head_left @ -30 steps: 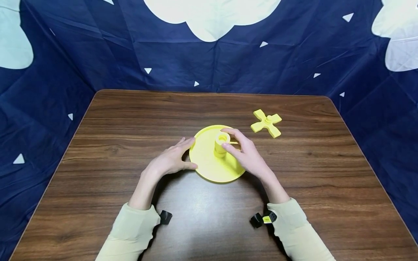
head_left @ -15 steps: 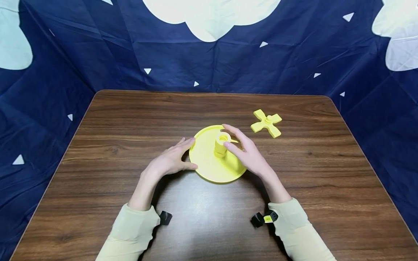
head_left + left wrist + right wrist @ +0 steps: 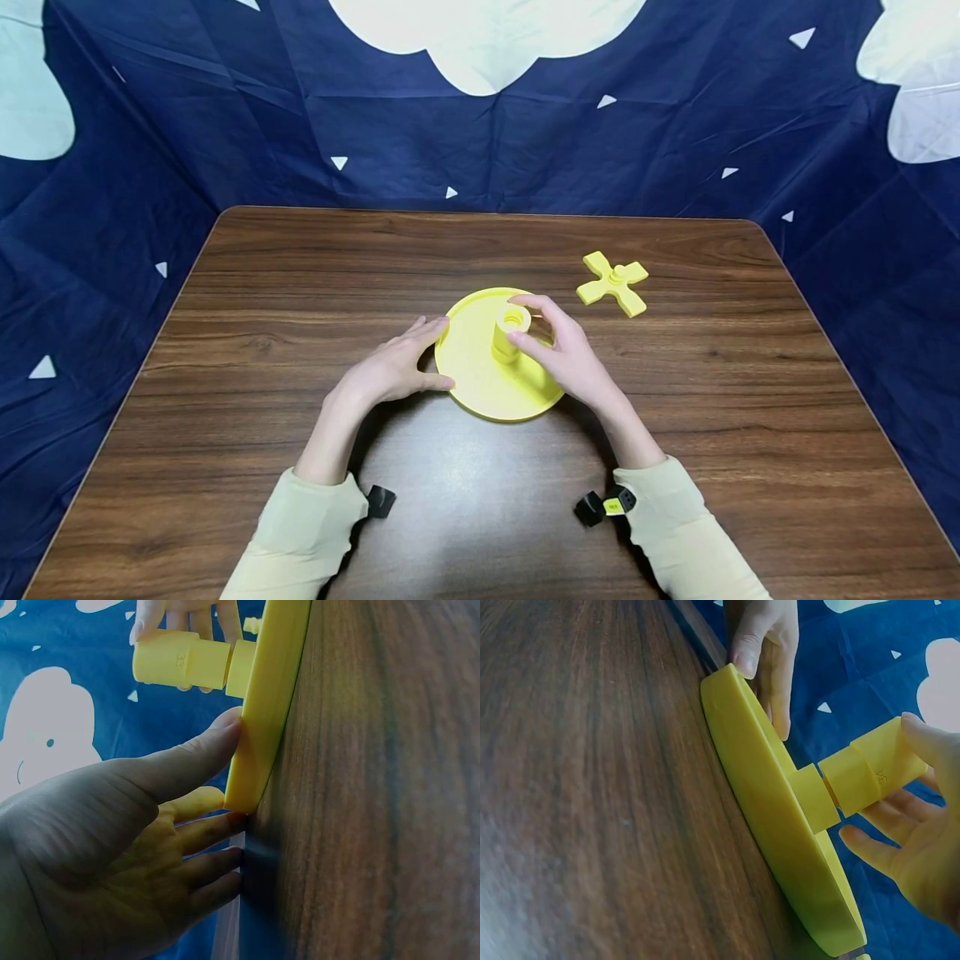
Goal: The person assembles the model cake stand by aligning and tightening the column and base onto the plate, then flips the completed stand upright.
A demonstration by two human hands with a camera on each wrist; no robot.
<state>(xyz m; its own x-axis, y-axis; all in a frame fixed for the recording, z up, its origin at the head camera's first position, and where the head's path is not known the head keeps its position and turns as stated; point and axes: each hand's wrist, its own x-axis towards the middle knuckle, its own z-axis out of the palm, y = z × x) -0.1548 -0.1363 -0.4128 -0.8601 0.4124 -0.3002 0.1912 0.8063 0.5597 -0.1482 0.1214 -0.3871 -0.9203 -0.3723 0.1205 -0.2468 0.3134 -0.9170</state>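
A round yellow plate [image 3: 476, 379] with a raised rim lies on the table. From its middle rises a short yellow post [image 3: 815, 799], topped by a hollow yellow cylinder [image 3: 866, 769]; a thin gap shows between the two in the right wrist view. My right hand [image 3: 566, 350] holds the cylinder near its top, thumb on the near side and fingers round the far side. At the plate's left edge, my left hand [image 3: 393, 362] grips the rim between thumb and spread fingers.
Behind and right of the plate lies a yellow four-armed cross [image 3: 613, 285] with a small peg in its centre. The wooden table [image 3: 262, 333] is backed by a dark blue curtain [image 3: 405, 133] with white shapes.
My right fingers loosened and spread from the cylinder half a second ago, then came back round its top. The left hand and plate have kept their place.
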